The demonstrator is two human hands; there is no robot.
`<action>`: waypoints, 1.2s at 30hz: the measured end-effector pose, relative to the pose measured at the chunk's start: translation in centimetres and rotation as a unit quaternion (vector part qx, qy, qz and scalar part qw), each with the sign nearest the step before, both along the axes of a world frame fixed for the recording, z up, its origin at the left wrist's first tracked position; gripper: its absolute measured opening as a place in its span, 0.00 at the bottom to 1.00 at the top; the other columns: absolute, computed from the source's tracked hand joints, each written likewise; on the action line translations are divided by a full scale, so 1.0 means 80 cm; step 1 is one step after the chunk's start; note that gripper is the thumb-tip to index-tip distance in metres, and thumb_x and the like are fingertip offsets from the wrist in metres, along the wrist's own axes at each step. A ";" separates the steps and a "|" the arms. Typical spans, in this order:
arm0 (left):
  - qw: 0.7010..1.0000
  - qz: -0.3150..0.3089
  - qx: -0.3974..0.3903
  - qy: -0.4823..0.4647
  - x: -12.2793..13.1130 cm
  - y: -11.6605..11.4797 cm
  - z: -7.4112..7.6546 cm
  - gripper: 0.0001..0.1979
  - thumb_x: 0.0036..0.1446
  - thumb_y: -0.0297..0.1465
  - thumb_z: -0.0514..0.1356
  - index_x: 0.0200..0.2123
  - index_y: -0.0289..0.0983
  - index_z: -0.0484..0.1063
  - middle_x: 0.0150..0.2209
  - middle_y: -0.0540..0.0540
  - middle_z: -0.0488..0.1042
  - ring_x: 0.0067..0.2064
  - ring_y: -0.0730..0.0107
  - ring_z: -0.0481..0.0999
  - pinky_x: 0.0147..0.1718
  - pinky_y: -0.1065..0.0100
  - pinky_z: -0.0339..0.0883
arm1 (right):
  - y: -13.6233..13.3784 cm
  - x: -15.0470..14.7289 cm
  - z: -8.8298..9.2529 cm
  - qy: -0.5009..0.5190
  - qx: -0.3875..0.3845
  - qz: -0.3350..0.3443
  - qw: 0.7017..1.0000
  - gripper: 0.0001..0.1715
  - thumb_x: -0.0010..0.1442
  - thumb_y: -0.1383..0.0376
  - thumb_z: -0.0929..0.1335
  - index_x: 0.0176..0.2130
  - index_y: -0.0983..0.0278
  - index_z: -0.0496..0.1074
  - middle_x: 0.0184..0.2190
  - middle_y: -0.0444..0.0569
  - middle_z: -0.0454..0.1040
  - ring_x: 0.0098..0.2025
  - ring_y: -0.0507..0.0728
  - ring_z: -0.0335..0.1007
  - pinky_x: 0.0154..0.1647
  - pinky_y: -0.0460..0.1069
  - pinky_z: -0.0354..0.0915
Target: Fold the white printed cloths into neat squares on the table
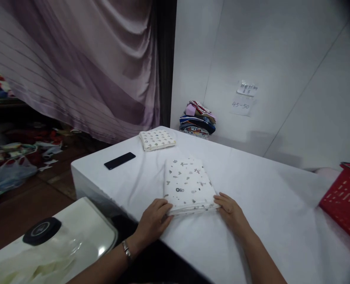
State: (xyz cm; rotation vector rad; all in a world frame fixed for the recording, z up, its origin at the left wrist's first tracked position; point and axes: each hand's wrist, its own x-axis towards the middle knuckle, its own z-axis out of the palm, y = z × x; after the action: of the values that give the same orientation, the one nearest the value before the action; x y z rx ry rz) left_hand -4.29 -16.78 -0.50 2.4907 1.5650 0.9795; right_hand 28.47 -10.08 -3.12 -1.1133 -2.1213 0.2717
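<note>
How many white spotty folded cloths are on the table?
2. One cloth lies in front, near corners touched by the left hand and right hand. The second cloth sits at the far left corner, beyond the phone. The colourful pile by the wall may hide more.

Place: small textile-sorting workroom, improvised.

Evidence:
- worktop (251, 185) draped in white sheeting
- on the worktop, a folded printed cloth (188, 183) and a second folded cloth (157, 139)
- at the worktop's far edge, against a plain white panel wall, a pile of folded fabrics (197, 119)
- above the worktop on that wall, handwritten paper notes (242, 98)
- at the worktop's right end, a red plastic basket (345, 201)
- left of the worktop, a mauve curtain (88, 67), with loose fabrics and bags (21, 154) on the floor
</note>
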 end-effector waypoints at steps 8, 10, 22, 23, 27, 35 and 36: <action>0.998 -0.003 -0.055 -0.022 0.004 0.001 -0.002 0.10 0.53 0.25 0.53 0.39 0.41 0.66 0.40 0.48 0.68 0.41 0.70 0.70 0.39 0.69 0.67 | 0.001 0.001 -0.003 0.010 -0.030 0.000 0.999 0.14 0.57 0.64 0.64 0.44 0.58 0.73 0.47 0.49 0.73 0.55 0.61 0.62 0.53 0.61 0.63; 0.998 0.003 -0.057 -0.029 0.004 0.000 -0.003 0.10 0.53 0.25 0.53 0.40 0.41 0.66 0.41 0.49 0.68 0.42 0.70 0.71 0.39 0.69 0.67 | 0.002 0.002 -0.006 0.013 -0.030 0.001 0.999 0.14 0.57 0.64 0.64 0.44 0.58 0.73 0.48 0.49 0.72 0.56 0.60 0.61 0.54 0.61 0.62; 0.990 -0.004 -0.111 -0.088 0.006 0.002 0.009 0.10 0.49 0.22 0.52 0.35 0.39 0.64 0.38 0.47 0.66 0.38 0.69 0.69 0.38 0.67 0.65 | 0.001 0.003 -0.006 0.023 -0.021 0.009 0.999 0.13 0.57 0.64 0.64 0.44 0.58 0.72 0.47 0.50 0.73 0.55 0.60 0.62 0.53 0.61 0.63; 0.990 -0.003 -0.114 -0.087 0.008 0.002 0.009 0.10 0.48 0.21 0.51 0.34 0.39 0.64 0.37 0.48 0.66 0.38 0.69 0.68 0.38 0.67 0.64 | 0.001 0.003 -0.007 0.029 -0.020 0.010 0.999 0.13 0.57 0.64 0.64 0.44 0.58 0.72 0.47 0.49 0.73 0.55 0.60 0.62 0.53 0.61 0.63; 0.984 0.002 -0.157 -0.082 0.007 0.004 0.016 0.09 0.48 0.22 0.51 0.32 0.40 0.63 0.36 0.49 0.65 0.37 0.70 0.67 0.36 0.68 0.62 | 0.003 0.003 -0.013 0.041 -0.013 0.008 0.999 0.13 0.57 0.65 0.64 0.43 0.57 0.71 0.47 0.49 0.72 0.55 0.60 0.62 0.53 0.60 0.63; 0.974 -0.005 -0.213 -0.080 -0.008 0.051 0.060 0.08 0.54 0.38 0.55 0.30 0.39 0.67 0.31 0.52 0.68 0.29 0.74 0.67 0.30 0.71 0.60 | 0.006 0.003 -0.019 0.042 -0.038 0.004 0.998 0.15 0.55 0.68 0.64 0.43 0.58 0.72 0.47 0.49 0.72 0.54 0.59 0.63 0.53 0.59 0.63; 0.978 -0.002 -0.194 -0.075 -0.005 0.064 0.065 0.08 0.54 0.38 0.54 0.31 0.39 0.67 0.31 0.52 0.68 0.30 0.74 0.67 0.30 0.71 0.60 | 0.005 0.002 -0.018 0.045 -0.044 0.001 0.998 0.15 0.55 0.68 0.64 0.42 0.58 0.72 0.47 0.49 0.72 0.54 0.59 0.63 0.53 0.59 0.63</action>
State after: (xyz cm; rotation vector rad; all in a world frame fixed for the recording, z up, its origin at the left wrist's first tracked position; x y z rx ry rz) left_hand -4.73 -11.69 4.69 2.1046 1.5302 0.7533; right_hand 28.62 -9.67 -4.55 -1.1275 -2.0487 0.4123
